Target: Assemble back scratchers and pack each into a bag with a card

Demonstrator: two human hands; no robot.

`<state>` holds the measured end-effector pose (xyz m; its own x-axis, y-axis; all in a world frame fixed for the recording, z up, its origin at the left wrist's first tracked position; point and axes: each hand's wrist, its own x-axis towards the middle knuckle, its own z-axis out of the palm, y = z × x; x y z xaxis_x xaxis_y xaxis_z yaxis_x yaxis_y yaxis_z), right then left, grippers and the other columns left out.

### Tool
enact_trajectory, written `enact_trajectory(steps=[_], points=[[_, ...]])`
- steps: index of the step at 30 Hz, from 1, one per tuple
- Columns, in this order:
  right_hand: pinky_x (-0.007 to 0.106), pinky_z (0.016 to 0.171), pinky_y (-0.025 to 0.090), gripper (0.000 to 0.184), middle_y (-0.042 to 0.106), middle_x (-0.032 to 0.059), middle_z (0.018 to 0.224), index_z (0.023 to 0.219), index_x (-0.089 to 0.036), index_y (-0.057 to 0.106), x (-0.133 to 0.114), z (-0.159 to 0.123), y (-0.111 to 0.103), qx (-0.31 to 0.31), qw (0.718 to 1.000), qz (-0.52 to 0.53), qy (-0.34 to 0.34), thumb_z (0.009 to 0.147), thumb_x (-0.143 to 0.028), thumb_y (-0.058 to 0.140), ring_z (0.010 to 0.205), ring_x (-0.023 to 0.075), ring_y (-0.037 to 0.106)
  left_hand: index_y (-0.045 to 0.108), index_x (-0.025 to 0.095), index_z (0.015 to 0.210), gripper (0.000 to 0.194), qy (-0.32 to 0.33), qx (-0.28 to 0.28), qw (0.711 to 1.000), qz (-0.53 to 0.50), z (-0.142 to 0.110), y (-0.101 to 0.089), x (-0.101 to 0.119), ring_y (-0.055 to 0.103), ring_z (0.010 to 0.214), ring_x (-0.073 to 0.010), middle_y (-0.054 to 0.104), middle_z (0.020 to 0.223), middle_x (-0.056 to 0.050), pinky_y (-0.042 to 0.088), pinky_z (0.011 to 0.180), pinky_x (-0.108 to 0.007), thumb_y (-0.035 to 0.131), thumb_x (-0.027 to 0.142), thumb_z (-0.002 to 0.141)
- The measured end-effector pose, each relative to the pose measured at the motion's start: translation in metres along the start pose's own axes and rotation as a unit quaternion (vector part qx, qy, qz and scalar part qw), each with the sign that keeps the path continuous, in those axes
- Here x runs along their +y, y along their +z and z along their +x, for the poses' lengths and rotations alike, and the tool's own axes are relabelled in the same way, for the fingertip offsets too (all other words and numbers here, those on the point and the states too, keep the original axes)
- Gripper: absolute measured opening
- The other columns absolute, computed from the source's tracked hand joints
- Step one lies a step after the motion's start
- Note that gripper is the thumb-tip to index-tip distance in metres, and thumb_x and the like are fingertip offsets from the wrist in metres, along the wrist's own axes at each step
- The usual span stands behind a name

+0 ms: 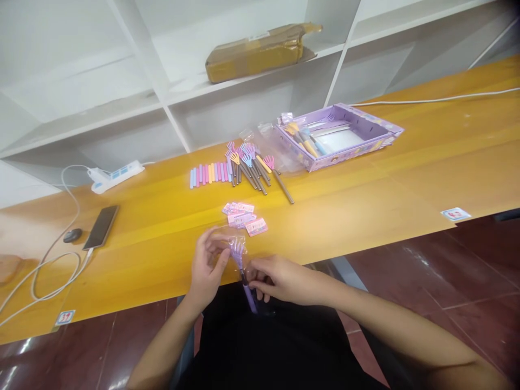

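A purple back scratcher (246,287) with a hand-shaped head lies inside a clear plastic bag (238,241) at the table's front edge, its handle end over my lap. My left hand (208,265) is closed on the bag beside the scratcher's head, thumb against the fingers. From the other side, my right hand (273,277) pinches the bag by the dark part of the handle. Just beyond my hands lie several small printed cards (240,215). Farther back is a pile of back scratchers (252,168) with pink, blue, yellow and purple heads.
Coloured sleeves (209,173) lie in a row left of the pile. A purple box (353,146) holding more scratchers stands at the back right beside clear bags (278,146). A phone (101,226), cables and a power strip (117,174) sit at left. Shelving with a taped parcel (255,54) rises behind.
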<state>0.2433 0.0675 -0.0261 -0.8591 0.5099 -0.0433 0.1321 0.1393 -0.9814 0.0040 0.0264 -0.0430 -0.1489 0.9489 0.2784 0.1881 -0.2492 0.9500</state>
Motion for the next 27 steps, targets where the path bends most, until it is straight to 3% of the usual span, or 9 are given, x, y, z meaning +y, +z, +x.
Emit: enact_trajectory(steps=[3,6,9,11,13,16,21,27], points=[[0.025,0.059,0.059,0.015,0.072,0.0001,0.085,0.111,-0.020,0.063,-0.001,0.000,-0.003,0.003,1.000,-0.012,0.000,0.108,-0.035,0.065,0.064,0.0139,0.072,0.048,0.029,0.140,0.049,0.015,0.024,1.000,-0.009,-0.002,0.003,-0.002,0.075,0.095,-0.0190,0.073,0.115,-0.005,0.062,0.090,-0.037,0.078,0.034,0.101],[0.030,0.066,0.060,0.016,0.074,0.0026,0.089,0.112,-0.022,0.066,0.002,0.003,-0.015,0.103,0.985,-0.130,-0.042,0.111,-0.036,0.059,0.070,0.0161,0.070,0.049,0.029,0.124,0.039,0.019,0.021,0.999,-0.023,-0.001,0.003,-0.002,0.075,0.094,-0.0173,0.072,0.116,-0.003,0.062,0.087,-0.035,0.080,0.031,0.100],[0.047,0.093,0.062,0.016,0.074,0.0128,0.114,0.115,-0.021,0.068,0.013,0.009,-0.032,0.239,0.915,-0.310,-0.099,0.112,-0.026,0.053,0.103,0.0277,0.073,0.058,0.024,0.108,0.020,0.032,-0.012,0.999,0.016,0.002,0.001,-0.002,0.072,0.108,-0.0201,0.068,0.116,-0.006,0.060,0.094,-0.036,0.076,0.031,0.103],[0.058,0.107,0.057,0.023,0.069,0.0191,0.136,0.129,-0.020,0.067,0.022,0.013,-0.040,0.281,0.873,-0.385,-0.103,0.110,-0.024,0.053,0.126,0.0362,0.066,0.065,0.022,0.109,0.013,0.037,-0.036,0.997,0.050,0.003,-0.001,-0.001,0.070,0.110,-0.0213,0.067,0.116,-0.007,0.059,0.096,-0.036,0.073,0.031,0.104],[0.063,0.112,0.054,0.034,0.064,0.0210,0.145,0.142,-0.019,0.061,0.029,0.016,-0.044,0.294,0.857,-0.415,-0.090,0.109,-0.025,0.056,0.135,0.0395,0.061,0.068,0.023,0.118,0.016,0.035,-0.047,0.996,0.063,0.003,-0.002,-0.001,0.070,0.102,-0.0196,0.068,0.117,-0.007,0.059,0.094,-0.035,0.072,0.031,0.105],[0.063,0.112,0.054,0.039,0.066,0.0196,0.144,0.149,-0.019,0.056,0.033,0.018,-0.046,0.283,0.858,-0.420,-0.082,0.110,-0.027,0.057,0.134,0.0385,0.062,0.066,0.026,0.136,0.033,0.018,-0.052,0.996,0.070,0.002,-0.002,0.000,0.070,0.093,-0.0182,0.070,0.118,-0.006,0.059,0.093,-0.037,0.072,0.032,0.105],[0.061,0.108,0.055,0.035,0.068,0.0168,0.136,0.143,-0.022,0.059,0.031,0.017,-0.048,0.267,0.869,-0.407,-0.085,0.110,-0.030,0.061,0.127,0.0370,0.064,0.054,0.027,0.161,0.063,-0.001,-0.044,0.995,0.088,0.000,-0.004,0.000,0.069,0.090,-0.0190,0.071,0.117,-0.007,0.059,0.095,-0.039,0.074,0.032,0.102],[0.061,0.104,0.056,0.038,0.067,0.0172,0.130,0.144,-0.022,0.062,0.031,0.015,-0.051,0.256,0.877,-0.398,-0.080,0.107,-0.033,0.065,0.123,0.0375,0.062,0.045,0.030,0.169,0.071,0.033,-0.045,0.997,0.061,-0.005,-0.008,-0.002,0.067,0.115,-0.0254,0.064,0.139,-0.013,0.057,0.107,-0.043,0.068,0.029,0.102]])
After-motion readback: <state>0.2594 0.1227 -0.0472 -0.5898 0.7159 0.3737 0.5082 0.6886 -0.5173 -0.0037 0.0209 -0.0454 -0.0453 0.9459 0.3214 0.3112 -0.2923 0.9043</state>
